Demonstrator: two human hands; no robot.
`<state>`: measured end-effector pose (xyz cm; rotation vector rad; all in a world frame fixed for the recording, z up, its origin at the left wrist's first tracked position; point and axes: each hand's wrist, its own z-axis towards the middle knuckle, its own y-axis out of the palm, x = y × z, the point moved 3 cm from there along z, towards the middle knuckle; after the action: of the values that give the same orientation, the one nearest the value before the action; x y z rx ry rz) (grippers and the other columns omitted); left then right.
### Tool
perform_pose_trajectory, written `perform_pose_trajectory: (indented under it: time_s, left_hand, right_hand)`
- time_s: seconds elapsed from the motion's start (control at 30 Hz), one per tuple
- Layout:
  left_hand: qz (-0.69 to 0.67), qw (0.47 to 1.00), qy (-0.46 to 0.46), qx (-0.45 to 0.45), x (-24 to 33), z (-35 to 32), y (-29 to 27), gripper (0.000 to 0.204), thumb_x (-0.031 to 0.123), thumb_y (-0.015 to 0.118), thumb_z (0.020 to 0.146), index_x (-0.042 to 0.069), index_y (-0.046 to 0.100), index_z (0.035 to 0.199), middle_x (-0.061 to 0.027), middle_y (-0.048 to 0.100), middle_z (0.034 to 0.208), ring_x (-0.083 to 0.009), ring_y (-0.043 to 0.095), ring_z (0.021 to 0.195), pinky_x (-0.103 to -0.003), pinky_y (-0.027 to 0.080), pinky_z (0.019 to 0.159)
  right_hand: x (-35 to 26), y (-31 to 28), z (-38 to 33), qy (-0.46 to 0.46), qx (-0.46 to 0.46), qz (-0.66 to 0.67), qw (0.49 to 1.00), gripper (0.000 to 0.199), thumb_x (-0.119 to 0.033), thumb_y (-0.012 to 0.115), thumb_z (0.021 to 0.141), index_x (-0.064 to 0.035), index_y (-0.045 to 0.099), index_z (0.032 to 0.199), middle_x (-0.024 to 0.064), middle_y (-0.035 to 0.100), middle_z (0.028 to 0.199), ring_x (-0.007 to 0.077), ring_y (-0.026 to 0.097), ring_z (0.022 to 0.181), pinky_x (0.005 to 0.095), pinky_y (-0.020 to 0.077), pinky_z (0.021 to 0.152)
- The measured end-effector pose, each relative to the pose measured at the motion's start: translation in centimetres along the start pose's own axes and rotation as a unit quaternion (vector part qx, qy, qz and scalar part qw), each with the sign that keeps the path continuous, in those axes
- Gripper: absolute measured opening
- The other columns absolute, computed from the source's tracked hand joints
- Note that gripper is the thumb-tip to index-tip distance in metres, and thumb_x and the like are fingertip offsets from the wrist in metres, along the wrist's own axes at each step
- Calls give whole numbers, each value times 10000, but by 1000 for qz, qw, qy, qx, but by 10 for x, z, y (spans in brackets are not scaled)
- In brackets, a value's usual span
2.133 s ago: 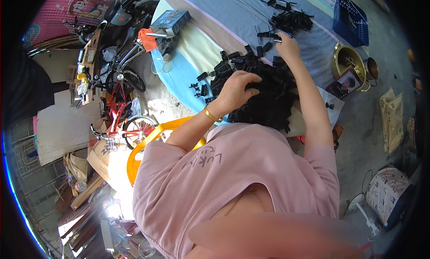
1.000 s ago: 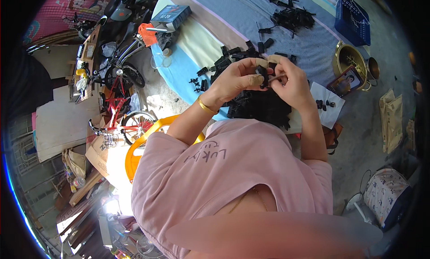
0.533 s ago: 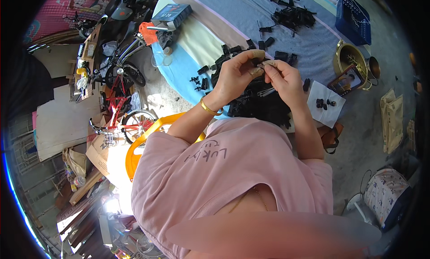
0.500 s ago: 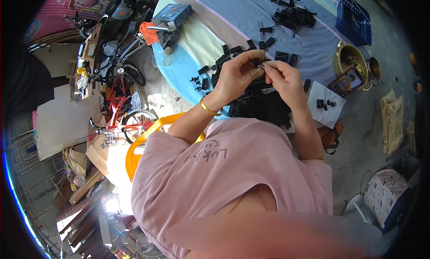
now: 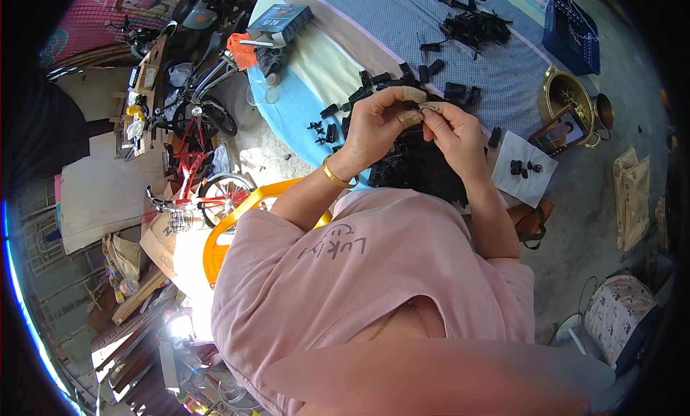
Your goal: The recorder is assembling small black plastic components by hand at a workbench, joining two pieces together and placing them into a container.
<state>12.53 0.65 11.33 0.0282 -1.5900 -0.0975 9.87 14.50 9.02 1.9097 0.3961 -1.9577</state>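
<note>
My left hand (image 5: 375,127) and my right hand (image 5: 456,135) meet over the work surface, fingertips almost touching. Left thumb and forefinger, wrapped in tan tape, pinch a small black part (image 5: 412,106); most of it is hidden by the fingers. The right thumb and forefinger are pressed together at its right end. Below both hands lies a large heap of black pieces (image 5: 424,164), partly covered by my wrists. Several black plastic blocks (image 5: 361,92) sit just beyond the left hand, and small black clips (image 5: 317,130) lie left of it.
A patterned cloth (image 5: 352,20) bears a tangled black pile (image 5: 478,29). To the right are a blue basket (image 5: 571,35), a brass pot (image 5: 550,92), a phone (image 5: 558,132) and white paper (image 5: 512,182) with black pieces. A yellow chair (image 5: 215,247) and red bicycle (image 5: 190,164) stand left.
The right fingers have curled in slightly, and light slivers seen under the right hand no longer show. Both hands stay together in nearly the same place.
</note>
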Motion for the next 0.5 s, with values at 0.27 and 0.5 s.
perform_pose_trajectory:
  time_s: [0.27,0.5]
  left_hand:
    - [196,971,135,20,-10,-3,-1,281,-86,591,769,-40,538,1041,-79,592,994,-133,586,875,-243,479,800]
    - [266,960,78,25,4,3,3,644,43,713,669,58,397,1231,-80,632,865,-159,594,692,-266,483,646]
  right_hand:
    - [5,0,-2,59,34,39,997,146,-124,538,860,-3,620,849,-24,519,566,22,423,494,177,319,444]
    - [3,-16,-1,-19,23,-26,999,158,-123,602,828,-7,592,935,-25,537,698,21,463,593,158,366,535]
